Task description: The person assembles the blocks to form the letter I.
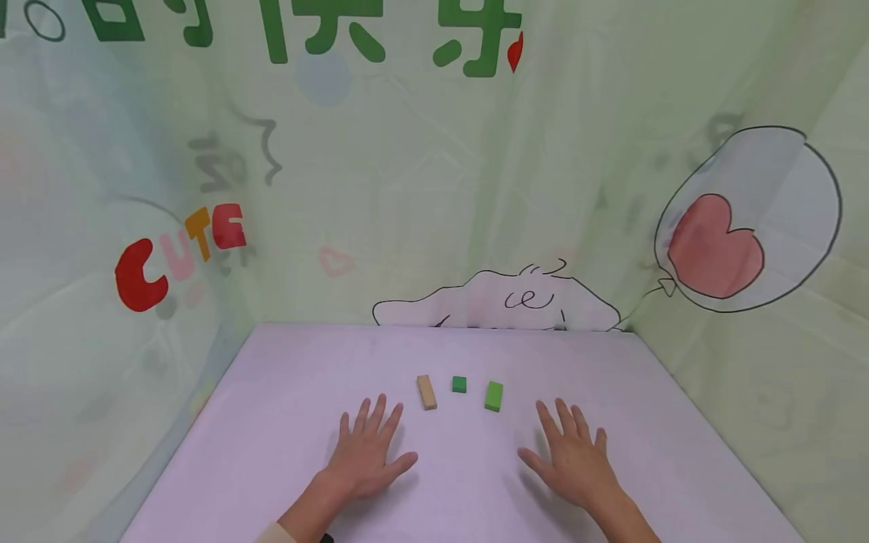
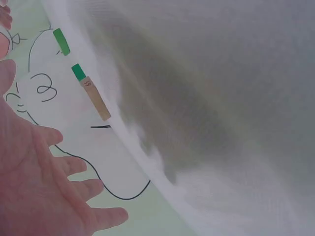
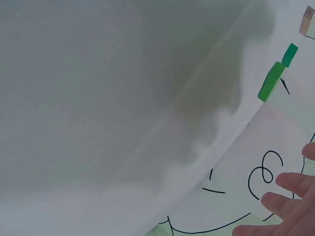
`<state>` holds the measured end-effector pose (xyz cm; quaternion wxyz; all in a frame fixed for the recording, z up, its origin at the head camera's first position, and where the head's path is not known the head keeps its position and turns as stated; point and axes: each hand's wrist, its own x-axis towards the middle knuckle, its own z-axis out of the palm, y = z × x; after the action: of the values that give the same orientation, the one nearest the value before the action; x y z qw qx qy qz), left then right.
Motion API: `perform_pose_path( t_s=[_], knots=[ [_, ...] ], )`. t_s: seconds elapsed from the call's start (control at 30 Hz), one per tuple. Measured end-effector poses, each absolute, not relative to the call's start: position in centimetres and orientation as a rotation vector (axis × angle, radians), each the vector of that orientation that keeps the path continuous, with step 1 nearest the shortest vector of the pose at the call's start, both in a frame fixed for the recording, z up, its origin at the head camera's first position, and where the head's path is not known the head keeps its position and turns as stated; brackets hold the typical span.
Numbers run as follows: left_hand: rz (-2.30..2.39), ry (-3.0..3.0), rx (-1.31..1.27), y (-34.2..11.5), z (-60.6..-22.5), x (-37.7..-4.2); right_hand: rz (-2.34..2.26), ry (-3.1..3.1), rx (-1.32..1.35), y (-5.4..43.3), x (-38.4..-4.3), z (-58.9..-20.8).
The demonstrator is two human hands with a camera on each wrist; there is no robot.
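Three small blocks stand in a loose row on the white table. At the left is a plain wooden block, long and narrow. A small dark green cube sits in the middle, and a light green rectangular block lies at the right. My left hand is spread with straight fingers, nearest the wooden block and apart from it. My right hand is likewise spread, to the right of and nearer than the light green block. Both hands hold nothing; shadows fall on the table beneath them.
A pale printed curtain stands behind the table and along both sides. It carries green characters, a drawn balloon at the right and colourful CUTE lettering at the left. The table's back edge meets the curtain.
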<state>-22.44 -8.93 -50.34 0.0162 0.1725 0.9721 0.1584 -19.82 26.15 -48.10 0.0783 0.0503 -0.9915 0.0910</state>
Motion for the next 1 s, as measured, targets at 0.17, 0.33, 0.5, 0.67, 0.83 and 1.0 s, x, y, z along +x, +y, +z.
perform_pose_path(
  t_s=[0.17, 0.33, 0.5, 0.67, 0.83, 1.0],
  knots=[
    [0.495, 3.017, 0.544, -8.7, -50.5, -22.9, 0.285, -3.013, 0.13, 25.7, -20.5, -48.1],
    [0.499, 3.004, 0.545, -8.5, -50.5, -23.1, 0.301, -3.032, 0.121, 25.4, -20.9, -48.2],
    [0.491, 2.997, 0.541, -8.3, -50.5, -23.3, 0.316, -3.018, 0.126, 25.1, -21.1, -48.2],
    [0.481, 2.991, 0.527, -8.0, -50.7, -23.6, 0.317, -3.016, 0.112, 24.9, -21.5, -48.2],
    [0.49, 2.983, 0.513, -7.8, -50.8, -23.8, 0.323, -3.032, 0.09, 24.6, -21.9, -48.3],
    [0.514, 2.959, 0.527, -7.5, -50.6, -23.9, 0.338, -3.059, 0.06, 24.5, -22.2, -48.3]
  ],
)
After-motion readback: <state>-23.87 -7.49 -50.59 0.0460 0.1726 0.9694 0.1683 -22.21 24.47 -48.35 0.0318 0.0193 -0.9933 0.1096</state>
